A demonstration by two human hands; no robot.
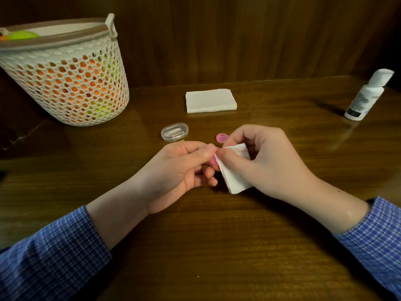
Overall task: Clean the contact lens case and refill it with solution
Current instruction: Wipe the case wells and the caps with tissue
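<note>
My left hand pinches a pink contact lens case, mostly hidden by the fingers. My right hand holds a folded white tissue and presses it against the case. A loose pink cap lies on the wooden table just behind my hands. The white solution bottle stands upright at the far right, its cap on.
A small clear oval plastic box lies left of the pink cap. A stack of folded white tissues sits behind it. A white mesh basket with orange and green items stands at the back left. A wooden wall closes the back.
</note>
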